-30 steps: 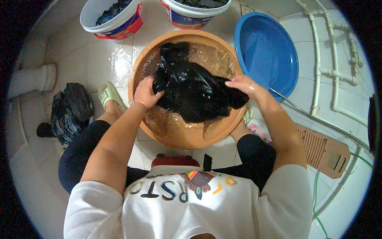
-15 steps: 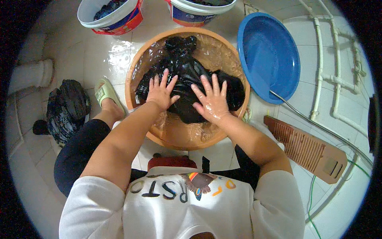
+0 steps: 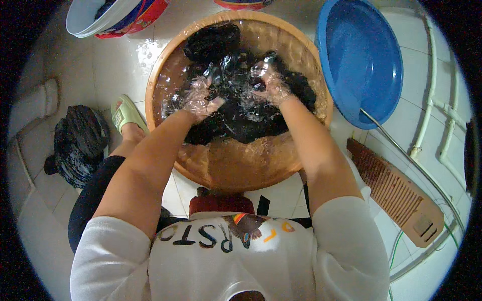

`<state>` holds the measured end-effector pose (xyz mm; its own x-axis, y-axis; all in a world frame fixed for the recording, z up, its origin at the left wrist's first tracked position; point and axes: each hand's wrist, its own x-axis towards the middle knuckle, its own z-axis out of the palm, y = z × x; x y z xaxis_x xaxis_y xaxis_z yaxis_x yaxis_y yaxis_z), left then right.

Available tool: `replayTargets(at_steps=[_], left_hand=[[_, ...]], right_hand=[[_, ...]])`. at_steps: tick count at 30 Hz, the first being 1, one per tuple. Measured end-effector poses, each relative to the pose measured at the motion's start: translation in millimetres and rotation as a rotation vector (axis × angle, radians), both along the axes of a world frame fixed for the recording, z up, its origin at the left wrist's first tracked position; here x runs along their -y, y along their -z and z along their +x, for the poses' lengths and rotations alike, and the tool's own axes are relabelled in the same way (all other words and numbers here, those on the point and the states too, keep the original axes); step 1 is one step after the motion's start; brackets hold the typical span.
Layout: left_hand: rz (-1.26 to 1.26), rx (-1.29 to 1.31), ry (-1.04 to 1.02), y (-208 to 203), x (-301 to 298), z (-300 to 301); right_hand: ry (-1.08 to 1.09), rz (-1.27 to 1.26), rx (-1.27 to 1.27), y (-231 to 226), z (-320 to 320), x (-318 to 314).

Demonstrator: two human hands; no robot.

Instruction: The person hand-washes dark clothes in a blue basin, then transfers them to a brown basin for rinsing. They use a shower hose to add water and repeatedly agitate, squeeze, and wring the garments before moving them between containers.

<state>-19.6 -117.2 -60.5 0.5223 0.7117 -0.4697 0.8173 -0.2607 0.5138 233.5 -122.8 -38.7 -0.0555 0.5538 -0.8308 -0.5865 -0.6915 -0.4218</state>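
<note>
A wide orange basin (image 3: 236,173) of water holds soaked black clothing (image 3: 241,123), partly under the rippling surface. Pushed down into the water on the left side of the cloth is my left hand (image 3: 200,99), its thumb held away from the fingers. My right hand (image 3: 271,83) presses into the cloth on the other side, fingers apart. Splashes and glare blur both sets of fingertips. A bunched dark piece of cloth (image 3: 213,42) lies at the basin's far left.
A blue basin (image 3: 361,65) leans at the right, with a metal hose (image 3: 401,150) reaching it. Below lies a brown washboard (image 3: 396,193). A white bucket (image 3: 103,17) stands far left. A black bag-like bundle (image 3: 80,143) sits left, near my green slipper (image 3: 126,114).
Both hands have gone from resting on top of the clothing to pressing down into the water. The cloth has sunk and spread, and the water splashes. The view has shifted somewhat.
</note>
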Motion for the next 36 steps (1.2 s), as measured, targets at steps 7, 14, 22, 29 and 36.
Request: replayTargets(at_steps=[7, 14, 22, 29, 36], left_hand=[[0.009, -0.304, -0.083, -50, -14, 21], [-0.032, -0.336, -0.481, -75, 5, -3], [-0.366, 0.008, -0.188, 8, 34, -82], [-0.214, -0.314, 0.314, -169, 16, -51], [-0.129, 0.172, -0.280, -299, 8, -57]], right_hand=[[-1.095, 0.331, 1.012, 41, 8, -20], [-1.219, 0.353, 1.422, -78, -64, 58], [-0.826, 0.236, 1.016, -94, -44, 89], [-0.329, 0.106, 0.876, -233, -30, 70], [0.111, 0.241, 0.588, -244, 33, 67]])
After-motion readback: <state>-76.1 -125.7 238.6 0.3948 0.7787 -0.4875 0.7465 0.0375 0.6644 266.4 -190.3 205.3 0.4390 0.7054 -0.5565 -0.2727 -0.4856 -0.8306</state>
